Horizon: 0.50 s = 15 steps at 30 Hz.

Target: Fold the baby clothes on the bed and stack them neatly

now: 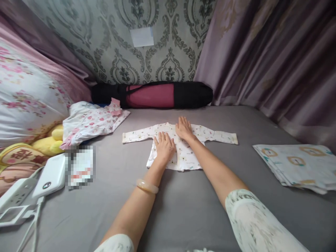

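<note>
A small white long-sleeved baby shirt [187, 159] with a fine print lies spread flat on the grey sheet [105, 217], its sleeves stretched out to both sides. My left hand [164, 147] rests flat on the left part of its front, fingers extended. Higher up, near the neckline, my right hand [183, 128] lies on the cloth with its fingers out. Neither hand grips anything. The palms and the cloth beneath them are hidden.
Left are a crumpled printed garment [97, 120], a yellow plush toy [48, 143], a white power bank [51, 175] and a power strip [18, 194]. A folded cloth [296, 164] lies right. A black-and-red long bag [152, 95] lies along the wall.
</note>
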Available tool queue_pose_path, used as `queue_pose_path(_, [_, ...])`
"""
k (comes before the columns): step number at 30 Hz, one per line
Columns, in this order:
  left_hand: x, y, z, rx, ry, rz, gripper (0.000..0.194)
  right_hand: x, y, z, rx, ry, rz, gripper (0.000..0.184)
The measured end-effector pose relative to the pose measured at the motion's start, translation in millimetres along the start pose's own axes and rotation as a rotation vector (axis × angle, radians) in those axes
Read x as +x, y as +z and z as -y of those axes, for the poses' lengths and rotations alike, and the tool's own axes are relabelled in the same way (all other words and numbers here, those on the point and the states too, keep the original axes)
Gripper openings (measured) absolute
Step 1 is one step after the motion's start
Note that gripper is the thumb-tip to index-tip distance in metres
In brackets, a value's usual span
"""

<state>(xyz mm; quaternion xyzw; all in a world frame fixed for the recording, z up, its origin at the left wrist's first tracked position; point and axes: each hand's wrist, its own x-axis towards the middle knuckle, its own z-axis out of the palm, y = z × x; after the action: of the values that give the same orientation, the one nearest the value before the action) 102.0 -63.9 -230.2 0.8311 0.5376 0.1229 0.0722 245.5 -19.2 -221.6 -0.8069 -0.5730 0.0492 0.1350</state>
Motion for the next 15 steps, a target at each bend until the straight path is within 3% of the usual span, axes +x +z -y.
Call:
queue_pose_path(3, [-2, 1.6, -5, -0.025, 0.079, 0.075, 0.058, -8, 0, -25, -0.058, 0.095, 0.035, 0.063])
queue_pose_path(7, [-1, 5.2, -2, -0.052, 0.123, 0.123, 0.054, -19, -4, -38, -0.069, 0.061, 0.11, 0.065])
queue_pose_path(10, [5, 4.9, 4, -0.098, 0.115, 0.11, 0.043, -42, -11, -33, -0.068, 0.006, 0.11, 0.065])
queue_pose_path(15, [14, 0.3, 9, -0.215, 0.07, 0.081, 0.036, -110, -11, -10, -0.062, -0.153, 0.117, 0.066])
